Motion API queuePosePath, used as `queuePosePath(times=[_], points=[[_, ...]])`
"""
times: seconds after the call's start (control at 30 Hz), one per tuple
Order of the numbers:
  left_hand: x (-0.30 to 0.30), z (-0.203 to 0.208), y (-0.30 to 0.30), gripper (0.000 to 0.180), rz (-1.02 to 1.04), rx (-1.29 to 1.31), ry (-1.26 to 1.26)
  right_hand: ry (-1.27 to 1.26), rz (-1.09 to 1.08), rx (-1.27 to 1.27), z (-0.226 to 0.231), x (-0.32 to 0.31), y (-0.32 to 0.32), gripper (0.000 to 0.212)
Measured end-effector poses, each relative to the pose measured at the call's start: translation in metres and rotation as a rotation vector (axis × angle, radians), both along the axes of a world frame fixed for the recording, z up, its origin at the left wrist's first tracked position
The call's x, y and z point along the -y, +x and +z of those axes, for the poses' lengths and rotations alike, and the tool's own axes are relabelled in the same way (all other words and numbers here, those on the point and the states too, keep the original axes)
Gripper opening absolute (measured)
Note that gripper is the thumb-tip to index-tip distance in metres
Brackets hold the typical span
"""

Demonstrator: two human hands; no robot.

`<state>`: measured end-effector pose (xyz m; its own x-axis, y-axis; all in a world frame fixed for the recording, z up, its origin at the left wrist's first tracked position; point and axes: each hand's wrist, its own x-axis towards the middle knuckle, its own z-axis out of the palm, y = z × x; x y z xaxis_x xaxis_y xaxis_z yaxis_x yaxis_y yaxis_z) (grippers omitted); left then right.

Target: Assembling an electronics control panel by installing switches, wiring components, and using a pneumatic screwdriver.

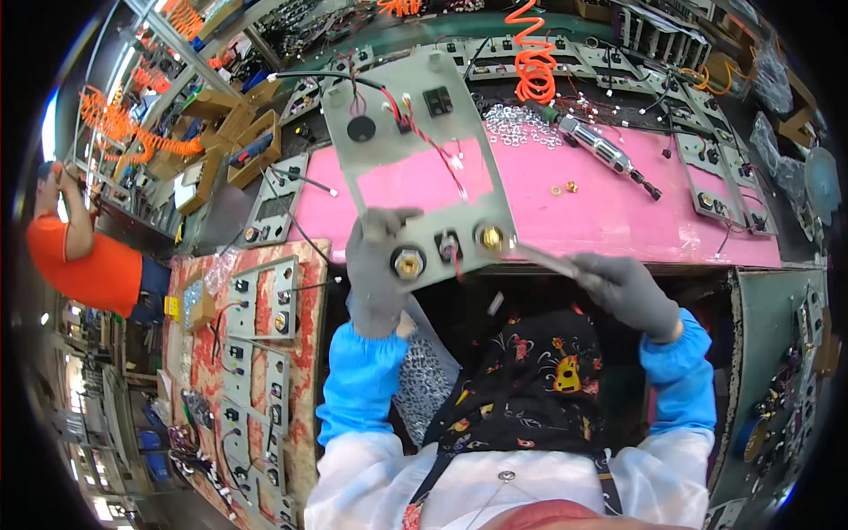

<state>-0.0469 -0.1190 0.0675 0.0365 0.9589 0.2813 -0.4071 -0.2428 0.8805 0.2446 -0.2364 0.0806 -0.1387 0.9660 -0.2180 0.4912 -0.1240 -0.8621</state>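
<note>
A grey metal panel [402, 79] with a large rectangular cutout is held up and tilted in front of me. My left hand [374, 278], in a grey glove, is closed round its lower left edge. Wires, a black switch [437, 102] and a round black part [361, 129] sit on the panel's upper portion. Along its lower strip are two brass fittings, left [408, 263] and right [491, 237], with a small connector [448, 245] between them. My gloved right hand [625, 291] grips a flat metal wrench [546, 260], whose far end reaches the right brass fitting.
A pink work surface [601, 216] bears a pneumatic driver [609, 155] on an orange coiled hose [534, 66], a pile of nuts [517, 124] and two small brass pieces [571, 186]. Similar panels [265, 300] lie left and right. A person in orange [84, 265] stands far left.
</note>
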Motion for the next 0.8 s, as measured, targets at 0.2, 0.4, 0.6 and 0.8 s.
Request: queuePosePath(times=[0.2,0.4,0.6,0.8], points=[[0.026,-0.015,0.077,0.044,0.407,0.087,0.006,-0.076,-0.446,-0.879,-0.025,0.004,-0.108,0.018],[0.034,0.010,-0.009,0.045,0.100,0.030,-0.046,-0.121,-0.052,-0.349,0.002,0.016,-0.025,0.033],[0.049,-0.007,0.047,0.036,0.421,-0.113,-0.129,-0.154,-0.351,-0.691,-0.018,0.009,-0.099,0.030],[0.057,-0.027,-0.007,0.038,0.318,0.137,0.032,0.127,-0.087,-0.379,-0.031,0.011,-0.070,0.032]])
